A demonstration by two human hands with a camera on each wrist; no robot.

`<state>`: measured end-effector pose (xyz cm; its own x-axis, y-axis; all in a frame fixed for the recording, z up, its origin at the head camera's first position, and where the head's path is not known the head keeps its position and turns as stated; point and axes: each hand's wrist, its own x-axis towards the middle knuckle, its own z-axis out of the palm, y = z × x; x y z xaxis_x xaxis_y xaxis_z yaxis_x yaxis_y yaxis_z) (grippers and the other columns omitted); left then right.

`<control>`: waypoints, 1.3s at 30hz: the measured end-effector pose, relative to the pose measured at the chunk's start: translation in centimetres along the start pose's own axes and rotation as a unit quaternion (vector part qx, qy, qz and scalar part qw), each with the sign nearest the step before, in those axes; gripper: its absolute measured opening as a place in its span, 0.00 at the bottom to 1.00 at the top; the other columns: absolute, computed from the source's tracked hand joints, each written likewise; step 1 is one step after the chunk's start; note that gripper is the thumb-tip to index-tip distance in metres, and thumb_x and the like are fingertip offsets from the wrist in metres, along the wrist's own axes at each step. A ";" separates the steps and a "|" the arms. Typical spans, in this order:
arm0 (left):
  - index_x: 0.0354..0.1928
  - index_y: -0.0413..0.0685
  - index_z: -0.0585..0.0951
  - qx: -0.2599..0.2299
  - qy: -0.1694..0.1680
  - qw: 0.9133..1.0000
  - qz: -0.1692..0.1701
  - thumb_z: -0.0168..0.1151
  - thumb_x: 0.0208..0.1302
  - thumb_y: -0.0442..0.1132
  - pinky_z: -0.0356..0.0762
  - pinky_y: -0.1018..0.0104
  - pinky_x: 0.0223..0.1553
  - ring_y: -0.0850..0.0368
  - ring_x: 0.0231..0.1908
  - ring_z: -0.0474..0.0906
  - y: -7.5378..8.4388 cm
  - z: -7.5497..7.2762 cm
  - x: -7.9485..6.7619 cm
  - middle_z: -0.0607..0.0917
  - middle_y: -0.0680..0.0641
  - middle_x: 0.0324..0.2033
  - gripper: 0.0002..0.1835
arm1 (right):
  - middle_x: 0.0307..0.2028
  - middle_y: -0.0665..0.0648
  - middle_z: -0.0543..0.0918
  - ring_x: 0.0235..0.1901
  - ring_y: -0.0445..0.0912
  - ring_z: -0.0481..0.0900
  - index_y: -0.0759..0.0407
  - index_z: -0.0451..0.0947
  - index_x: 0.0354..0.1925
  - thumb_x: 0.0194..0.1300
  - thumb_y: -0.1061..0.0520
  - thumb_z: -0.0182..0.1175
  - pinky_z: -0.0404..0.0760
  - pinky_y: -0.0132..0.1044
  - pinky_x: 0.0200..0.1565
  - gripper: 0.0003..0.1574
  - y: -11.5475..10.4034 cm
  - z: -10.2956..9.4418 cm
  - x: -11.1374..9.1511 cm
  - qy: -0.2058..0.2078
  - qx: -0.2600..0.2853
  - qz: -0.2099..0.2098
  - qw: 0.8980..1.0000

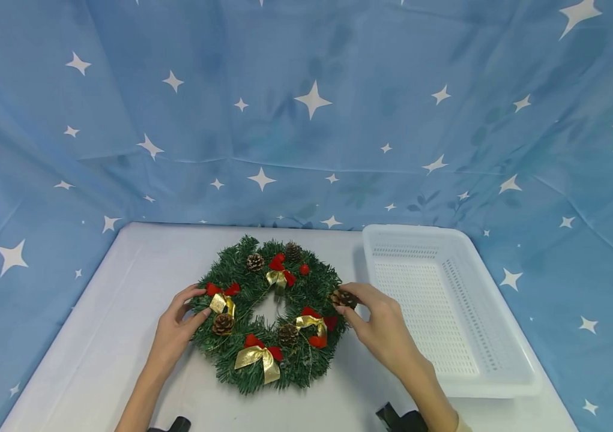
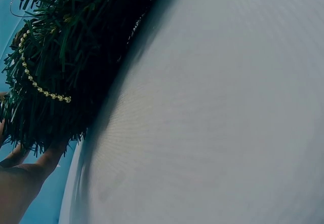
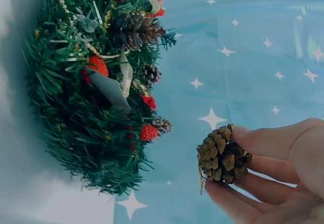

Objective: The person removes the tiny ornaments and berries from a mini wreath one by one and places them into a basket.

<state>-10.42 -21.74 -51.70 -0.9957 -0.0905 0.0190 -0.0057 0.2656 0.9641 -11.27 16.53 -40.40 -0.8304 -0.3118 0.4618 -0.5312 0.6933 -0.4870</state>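
Observation:
A green Christmas wreath (image 1: 252,375) with red and gold bows and several pine cones lies on the white table. My left hand (image 1: 173,329) grips its left edge, thumb on top; in the left wrist view the fingers (image 2: 50,158) reach in among the green needles. A loose pine cone (image 3: 223,155) with a gold thread is pinched between the thumb and fingers of my right hand (image 1: 384,324). In the head view this cone overlaps the wreath's right edge. The right wrist view shows it held apart from the needles.
To the right of the wreath stands a white plastic basket (image 1: 508,366) with a slotted bottom. A blue cloth (image 1: 284,138) with white stars hangs behind the table and along its sides. The white tabletop (image 1: 138,264) shows left of the wreath.

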 end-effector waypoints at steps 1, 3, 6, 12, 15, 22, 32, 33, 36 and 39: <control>0.70 0.46 0.73 -0.002 0.000 1.000 0.001 0.64 0.74 0.42 0.59 0.31 0.73 0.30 0.75 0.58 0.1 0.0 0.0 0.58 0.42 0.79 0.26 | 0.46 0.56 0.89 0.44 0.49 0.89 0.61 0.85 0.50 0.56 0.63 0.77 0.90 0.45 0.46 0.23 0.0 -0.2 0.1 0.002 0.000 -0.005 1.000; 0.69 0.46 0.73 -0.006 0.000 1.000 0.001 0.64 0.74 0.42 0.58 0.31 0.74 0.30 0.75 0.57 0.2 0.1 0.0 0.58 0.42 0.79 0.26 | 0.45 0.55 0.89 0.43 0.48 0.89 0.61 0.85 0.50 0.55 0.63 0.78 0.90 0.45 0.45 0.22 0.1 -0.5 0.2 0.006 0.000 -0.013 1.000; 0.70 0.46 0.73 -0.007 0.001 1.000 -0.001 0.65 0.74 0.41 0.58 0.32 0.74 0.30 0.75 0.57 0.2 0.1 0.1 0.58 0.43 0.79 0.26 | 0.45 0.56 0.89 0.43 0.49 0.89 0.62 0.85 0.50 0.55 0.64 0.78 0.90 0.46 0.44 0.23 0.3 -0.9 0.5 0.012 -0.005 -0.020 1.000; 0.70 0.46 0.72 -0.007 0.001 1.000 -0.003 0.65 0.74 0.41 0.58 0.32 0.74 0.30 0.75 0.57 0.2 0.2 0.1 0.58 0.43 0.79 0.26 | 0.46 0.57 0.89 0.42 0.50 0.89 0.62 0.85 0.51 0.56 0.63 0.77 0.90 0.47 0.43 0.23 0.6 -1.8 1.0 0.014 -0.018 -0.014 1.000; 0.70 0.46 0.72 -0.007 0.002 1.000 -0.005 0.64 0.74 0.41 0.59 0.32 0.74 0.30 0.75 0.58 0.2 0.2 0.0 0.58 0.43 0.79 0.26 | 0.47 0.57 0.89 0.43 0.50 0.89 0.61 0.85 0.52 0.57 0.62 0.77 0.90 0.47 0.43 0.23 0.9 -2.1 1.2 0.011 -0.020 -0.009 1.000; 0.70 0.47 0.72 -0.008 0.000 1.000 -0.009 0.64 0.74 0.42 0.59 0.34 0.74 0.30 0.75 0.57 0.2 0.1 0.0 0.57 0.43 0.80 0.26 | 0.46 0.56 0.89 0.44 0.50 0.90 0.60 0.85 0.51 0.56 0.63 0.77 0.90 0.48 0.44 0.23 1.5 -2.9 1.7 0.019 -0.022 -0.008 1.000; 0.70 0.46 0.72 -0.009 0.001 1.000 -0.011 0.64 0.74 0.42 0.60 0.34 0.74 0.31 0.75 0.58 0.2 0.0 -0.1 0.57 0.43 0.80 0.26 | 0.47 0.59 0.89 0.45 0.54 0.90 0.63 0.85 0.51 0.57 0.65 0.77 0.90 0.48 0.48 0.22 2.8 -3.6 2.3 0.018 0.008 0.019 1.000; 0.70 0.46 0.72 -0.007 0.000 1.000 -0.012 0.64 0.74 0.42 0.60 0.34 0.74 0.31 0.75 0.59 0.2 0.0 -0.2 0.57 0.43 0.80 0.26 | 0.48 0.59 0.89 0.45 0.54 0.90 0.63 0.85 0.51 0.57 0.65 0.76 0.90 0.48 0.48 0.22 2.9 -3.6 2.3 0.017 0.007 0.022 1.000; 0.71 0.46 0.71 -0.003 0.001 1.000 -0.013 0.64 0.74 0.42 0.62 0.35 0.73 0.31 0.74 0.59 0.1 0.0 -0.1 0.57 0.42 0.80 0.27 | 0.48 0.60 0.89 0.45 0.54 0.90 0.63 0.85 0.51 0.58 0.65 0.76 0.89 0.48 0.49 0.22 3.2 -3.8 2.6 0.017 0.010 0.029 0.999; 0.71 0.47 0.72 0.003 0.002 1.000 -0.014 0.64 0.74 0.42 0.63 0.38 0.72 0.34 0.74 0.61 0.0 0.0 -0.1 0.57 0.43 0.80 0.27 | 0.48 0.60 0.89 0.46 0.55 0.90 0.64 0.85 0.52 0.58 0.65 0.76 0.89 0.49 0.49 0.22 3.6 -4.1 2.9 0.022 0.010 0.033 0.999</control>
<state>-10.33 -21.70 -51.68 -0.9948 -0.1016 -0.0060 -0.0332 0.2687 0.9627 -14.89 20.75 -37.73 -0.8563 -0.2367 0.4591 -0.4786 0.6978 -0.5329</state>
